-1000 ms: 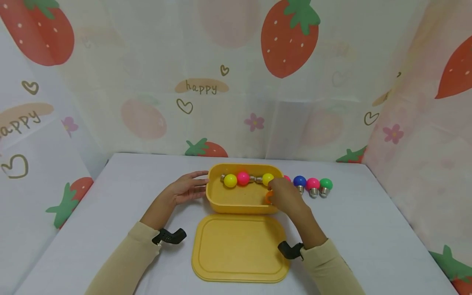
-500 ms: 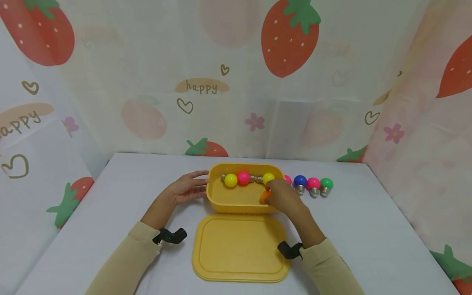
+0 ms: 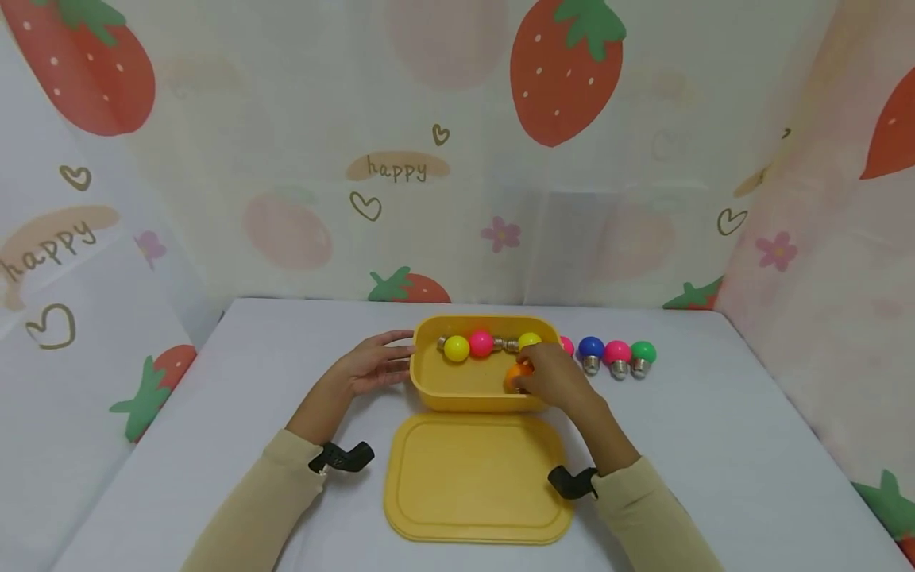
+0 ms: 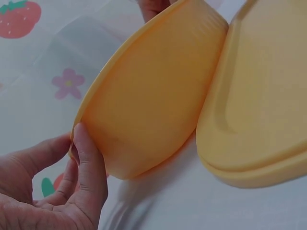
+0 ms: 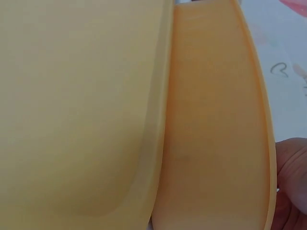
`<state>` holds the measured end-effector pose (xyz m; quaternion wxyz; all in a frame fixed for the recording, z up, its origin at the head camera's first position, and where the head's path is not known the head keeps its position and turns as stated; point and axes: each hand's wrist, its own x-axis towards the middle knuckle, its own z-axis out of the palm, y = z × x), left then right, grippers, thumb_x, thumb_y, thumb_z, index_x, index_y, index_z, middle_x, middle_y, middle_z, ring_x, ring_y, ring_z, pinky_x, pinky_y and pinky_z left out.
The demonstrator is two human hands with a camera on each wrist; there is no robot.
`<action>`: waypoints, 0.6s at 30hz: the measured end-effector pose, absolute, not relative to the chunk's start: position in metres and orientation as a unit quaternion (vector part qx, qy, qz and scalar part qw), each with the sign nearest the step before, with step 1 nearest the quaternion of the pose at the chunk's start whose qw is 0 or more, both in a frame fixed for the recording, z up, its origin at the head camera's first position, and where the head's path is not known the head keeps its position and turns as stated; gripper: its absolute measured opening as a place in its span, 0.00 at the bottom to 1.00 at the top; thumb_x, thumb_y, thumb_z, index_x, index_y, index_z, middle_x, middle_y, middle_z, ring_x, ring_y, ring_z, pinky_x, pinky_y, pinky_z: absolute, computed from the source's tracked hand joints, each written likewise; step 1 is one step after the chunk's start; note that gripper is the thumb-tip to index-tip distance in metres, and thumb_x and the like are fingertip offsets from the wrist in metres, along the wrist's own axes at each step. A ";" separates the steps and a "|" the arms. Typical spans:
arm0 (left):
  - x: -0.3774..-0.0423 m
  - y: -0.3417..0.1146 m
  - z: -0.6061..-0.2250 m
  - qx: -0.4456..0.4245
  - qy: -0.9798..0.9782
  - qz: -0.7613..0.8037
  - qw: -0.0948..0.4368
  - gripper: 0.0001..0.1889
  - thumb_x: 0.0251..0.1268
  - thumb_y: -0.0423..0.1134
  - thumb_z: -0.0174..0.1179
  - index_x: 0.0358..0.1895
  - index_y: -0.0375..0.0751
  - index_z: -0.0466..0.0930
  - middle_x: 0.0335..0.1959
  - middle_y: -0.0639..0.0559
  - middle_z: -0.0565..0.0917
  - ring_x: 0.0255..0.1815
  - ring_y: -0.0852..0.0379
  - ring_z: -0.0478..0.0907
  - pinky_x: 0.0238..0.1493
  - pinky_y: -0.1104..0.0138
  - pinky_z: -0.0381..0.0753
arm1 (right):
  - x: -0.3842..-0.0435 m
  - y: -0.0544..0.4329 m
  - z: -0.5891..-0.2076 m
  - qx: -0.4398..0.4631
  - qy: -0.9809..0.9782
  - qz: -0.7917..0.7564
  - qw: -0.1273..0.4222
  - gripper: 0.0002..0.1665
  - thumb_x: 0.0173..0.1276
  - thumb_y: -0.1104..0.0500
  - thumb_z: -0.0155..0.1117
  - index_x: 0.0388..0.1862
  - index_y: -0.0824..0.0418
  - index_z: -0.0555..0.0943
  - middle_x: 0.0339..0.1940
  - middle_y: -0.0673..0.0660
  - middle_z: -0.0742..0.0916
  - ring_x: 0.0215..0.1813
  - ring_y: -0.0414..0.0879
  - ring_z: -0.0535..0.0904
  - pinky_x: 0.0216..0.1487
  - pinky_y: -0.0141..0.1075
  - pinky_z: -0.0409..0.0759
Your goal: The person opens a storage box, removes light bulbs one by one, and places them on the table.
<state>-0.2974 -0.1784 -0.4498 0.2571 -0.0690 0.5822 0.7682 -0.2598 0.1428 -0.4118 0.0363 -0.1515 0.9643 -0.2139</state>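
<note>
An orange light bulb (image 3: 516, 376) is in my right hand (image 3: 554, 373), which pinches it inside the yellow box (image 3: 472, 403), near its front right corner. Two yellow bulbs and a pink bulb (image 3: 481, 343) lie on their sides along the back of that box. My left hand (image 3: 379, 364) touches the box's left end with nearly straight fingers, and the left wrist view shows those fingers (image 4: 88, 158) at the rim. In the right wrist view the box wall hides most of the right hand (image 5: 293, 177) and the orange bulb.
A yellow lid (image 3: 477, 481) lies flat in front of the box. To the box's right stand a blue bulb (image 3: 591, 348), a pink bulb (image 3: 618, 352) and a green bulb (image 3: 644, 352), with another pink one (image 3: 567, 345) partly hidden. Strawberry-printed cloth walls surround the white table (image 3: 715, 445).
The orange bulb has shifted slightly left and shows more between my right fingers. My left hand stays at the box's end. The head view has swung slightly left.
</note>
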 end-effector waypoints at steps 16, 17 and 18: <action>-0.292 -0.177 -0.453 -0.073 0.593 0.763 0.247 0.31 0.76 0.34 0.59 0.77 0.42 0.61 0.47 0.42 0.79 0.40 0.56 0.80 0.40 0.68 0.88 | -0.254 0.160 -0.407 -0.141 0.923 -0.357 0.003 0.25 0.65 0.50 0.75 0.56 0.63 0.86 0.42 0.56 0.88 0.42 0.49 0.84 0.44 0.39 0.87; -0.293 -0.177 -0.453 -0.073 0.592 0.763 0.248 0.31 0.76 0.34 0.59 0.77 0.42 0.61 0.47 0.42 0.79 0.39 0.56 0.80 0.40 0.68 0.88 | -0.253 0.163 -0.405 -0.141 0.921 -0.363 0.002 0.25 0.65 0.51 0.75 0.56 0.63 0.85 0.43 0.56 0.88 0.42 0.50 0.84 0.44 0.39 0.87; -0.294 -0.177 -0.453 -0.074 0.591 0.763 0.250 0.31 0.76 0.34 0.59 0.77 0.43 0.61 0.46 0.42 0.79 0.39 0.56 0.81 0.39 0.68 0.88 | -0.252 0.167 -0.404 -0.142 0.919 -0.368 0.000 0.25 0.65 0.51 0.75 0.56 0.63 0.85 0.44 0.57 0.88 0.43 0.51 0.85 0.44 0.40 0.87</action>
